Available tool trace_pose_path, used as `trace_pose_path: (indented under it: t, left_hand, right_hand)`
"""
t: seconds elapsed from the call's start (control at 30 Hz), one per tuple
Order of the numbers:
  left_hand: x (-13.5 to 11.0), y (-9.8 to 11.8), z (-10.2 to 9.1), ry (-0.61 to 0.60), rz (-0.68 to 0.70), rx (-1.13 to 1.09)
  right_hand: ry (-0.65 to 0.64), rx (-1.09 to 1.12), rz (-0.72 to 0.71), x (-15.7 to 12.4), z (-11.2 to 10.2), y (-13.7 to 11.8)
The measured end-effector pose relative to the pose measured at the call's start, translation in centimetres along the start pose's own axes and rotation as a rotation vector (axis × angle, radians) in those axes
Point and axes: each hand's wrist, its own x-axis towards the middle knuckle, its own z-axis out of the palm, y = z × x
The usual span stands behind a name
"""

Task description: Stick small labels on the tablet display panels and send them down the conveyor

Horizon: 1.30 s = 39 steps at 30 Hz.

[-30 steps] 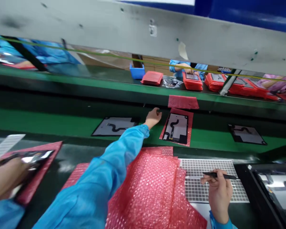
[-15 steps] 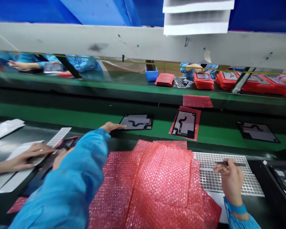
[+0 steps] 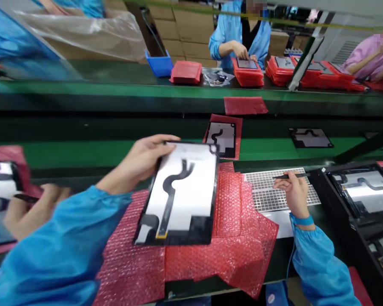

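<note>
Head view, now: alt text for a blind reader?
A left hand holds a flat panel over red bubble wrap; the right hand holds a slim dark tool over a white gridded sheet. Beyond, similar panels lie along a green surface, with a co-worker farther back.

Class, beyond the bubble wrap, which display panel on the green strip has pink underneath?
The display panel just beyond the panel in the left hand: a pink sheet borders it, while the panel farther right lies directly on the green strip.
</note>
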Motion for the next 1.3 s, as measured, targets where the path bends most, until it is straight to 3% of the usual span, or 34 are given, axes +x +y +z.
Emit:
trace_pose_path:
  t: [0.1, 0.17, 0.3, 0.4, 0.47, 0.53, 0.6, 0.73, 0.83, 0.97, 1.1, 1.3]
  left_hand:
    - [-2.1, -3.0, 4.2, -0.232, -0.113, 0.013]
    - [-2.7, -5.0, 5.9, -0.29, -0.128, 0.029]
    - [-2.8, -7.7, 6.7, -0.276, -0.104, 0.086]
    - [-2.8, -7.9, 6.0, -0.242, -0.066, 0.198]
    - [-3.2, -7.4, 5.5, -0.153, 0.093, 0.468]
    - [-4.1, -6.4, 5.7, -0.053, 0.346, 0.775]
    - [-5.7, -5.2, 7.0, -0.053, 0.582, 0.902]
    - [-10.1, -3.6, 12.9, -0.406, 0.979, 0.86]
    - [-11.8, -4.1, 17.7, -0.603, 1.131, 0.95]
    - [-11.0, -6.2, 20.7, -0.595, 1.02, 1.184]
    - [-10.2, -7.6, 20.6, -0.534, 0.888, 1.259]
    - [-10.8, -7.5, 20.8, -0.487, 0.844, 1.274]
  right_hand:
    - [-0.04, -0.036, 0.025, 0.0, -0.5, 0.6]
    - [-0.054, -0.043, 0.04, 0.0, -0.9, 1.0]
    - [-0.043, -0.051, 0.061, 0.1, -1.2, 1.4]
    - [-0.059, -0.093, 0.082, 0.2, -1.3, 1.1]
    - [-0.097, -0.143, 0.099, 0.4, -1.4, 0.8]
    - [-0.155, -0.206, 0.121, 0.5, -1.4, 0.5]
    - [-0.229, -0.267, 0.146, 0.6, -1.3, 0.5]
    - [-0.354, -0.358, 0.148, 1.2, -0.1, 1.1]
    - [-0.422, -0.413, 0.087, 2.5, 1.7, 1.9]
    - [-0.5, -0.454, 0.053, 4.5, 4.1, 3.2]
    - [-0.505, -0.453, 0.103, 5.4, 4.8, 4.4]
    - [-0.496, -0.456, 0.155, 5.6, 4.5, 4.5]
